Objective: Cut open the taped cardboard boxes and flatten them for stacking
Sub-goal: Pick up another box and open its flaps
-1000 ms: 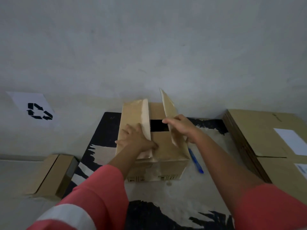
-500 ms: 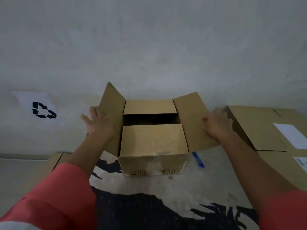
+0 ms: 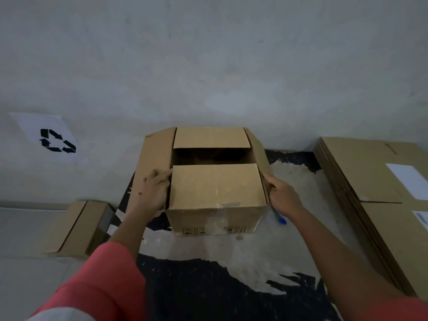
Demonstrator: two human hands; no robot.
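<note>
Standing at frame centre on the worn floor mat [image 3: 231,262]: cardboard box [image 3: 216,188], top tape already cut, long flaps folded down outward, two short flaps lying level over the opening; left hand [image 3: 154,193] at 9 o'clock of box, fingers spread flat against the lowered flap; right hand [image 3: 281,196] at 3 o'clock, fingers curled onto the other flap's edge; blue pen-like cutter [image 3: 279,217] on mat beneath right wrist; flattened stack [image 3: 379,181] at 3 o'clock; flat carton [image 3: 76,228] at 8 o'clock; recycling sign [image 3: 49,137] at 10 o'clock. Judged step: turning box over; squeeze both sides evenly, flip, then slit bottom seam.
</note>
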